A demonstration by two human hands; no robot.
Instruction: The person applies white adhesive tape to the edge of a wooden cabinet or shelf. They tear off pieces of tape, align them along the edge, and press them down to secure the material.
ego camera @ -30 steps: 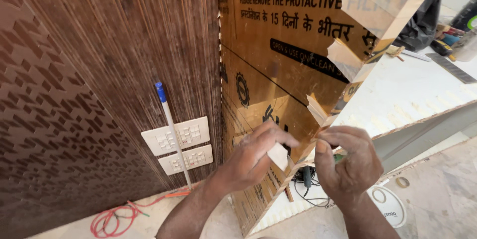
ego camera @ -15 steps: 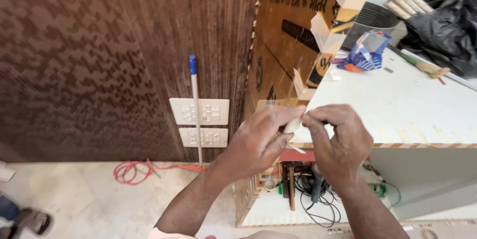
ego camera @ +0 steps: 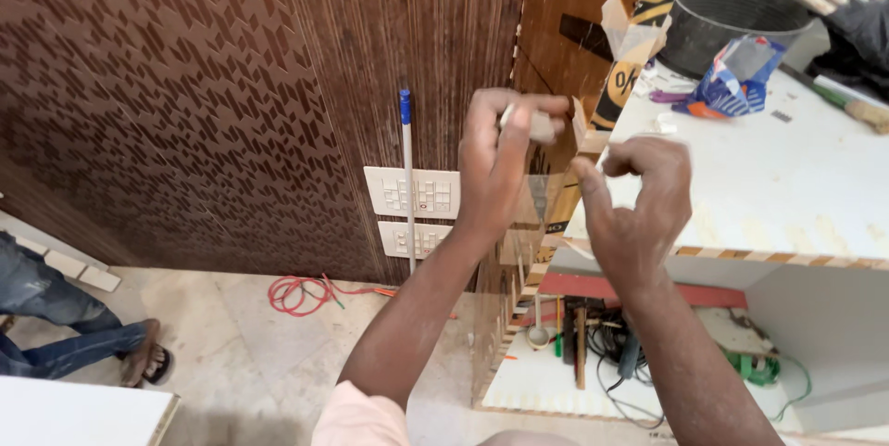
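My left hand point(ego camera: 495, 163) is raised in front of the upright brown panel point(ego camera: 556, 29) and pinches a pale curled piece of protective film point(ego camera: 537, 124) between thumb and fingers. A clear sheet of the film point(ego camera: 532, 210) hangs down from it along the panel's edge. My right hand point(ego camera: 634, 205) sits just to the right and slightly lower, at the corner of the white board top point(ego camera: 778, 187). Its thumb and forefinger are pinched together on the film's other side. Torn film flaps point(ego camera: 630, 25) hang higher up the panel.
Two white switch plates point(ego camera: 412, 191) and a thin stick with a blue tip point(ego camera: 405, 168) are on the dark patterned wall. A red cable point(ego camera: 301, 293) lies on the floor. On the board top are a black tub point(ego camera: 732, 25) and a blue packet point(ego camera: 736, 75); tools point(ego camera: 593, 344) lie beneath. Another person's leg point(ego camera: 56, 326) is at left.
Both hands have risen from the panel's lower edge, and my left hand has pulled the film upward. The view has swung left and down, showing more floor.
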